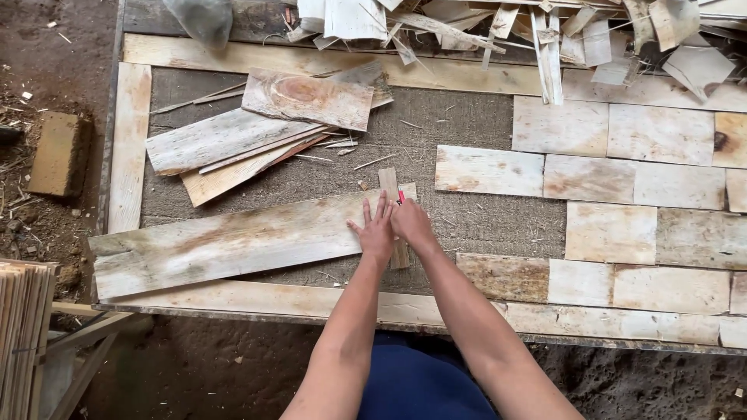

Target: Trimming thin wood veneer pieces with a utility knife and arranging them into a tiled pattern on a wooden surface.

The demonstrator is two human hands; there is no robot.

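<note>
A long pale sheet of wood veneer [226, 241] lies slanted across the mat-covered bench. My left hand [375, 229] presses flat on its right end, fingers spread. A narrow wooden strip [391, 190] lies upright across that end like a straightedge. My right hand [412, 222] sits right beside the left and grips a small red pencil [401, 195] whose tip touches the sheet next to the strip.
Cut veneer pieces [615, 179] lie in rows on the right of the bench. A loose pile of veneer sheets [257, 132] lies at the upper left, scraps [545, 35] at the top. A stack of sheets [23, 311] stands at lower left, a brick [54, 152] on the ground.
</note>
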